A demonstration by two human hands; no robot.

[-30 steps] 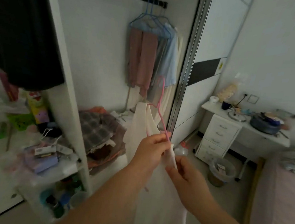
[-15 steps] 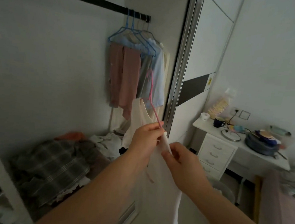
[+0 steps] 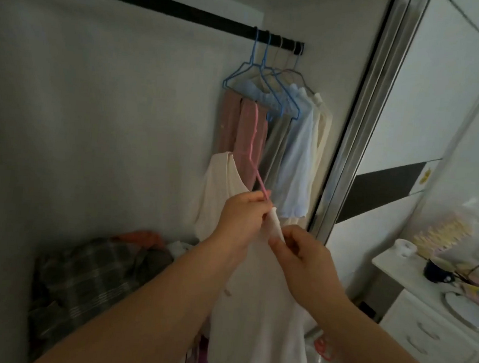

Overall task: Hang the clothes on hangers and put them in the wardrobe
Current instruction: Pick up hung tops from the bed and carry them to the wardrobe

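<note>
Shirts (image 3: 295,145) on rail (image 3: 166,5); clothes pile (image 3: 93,278) below left; dresser (image 3: 433,328) right.

Two bare forearms enter from the lower edge of the head-camera view, one from about seven o'clock, the other from about five o'clock. No sleeve, cuff or glove covers either arm as far as the frame shows. The left hand (image 3: 241,214) and the right hand (image 3: 305,258) are equally bare, with no ring, watch or bracelet discernible in the dim light. Nails look short and unpainted, though blur softens the detail.
</note>
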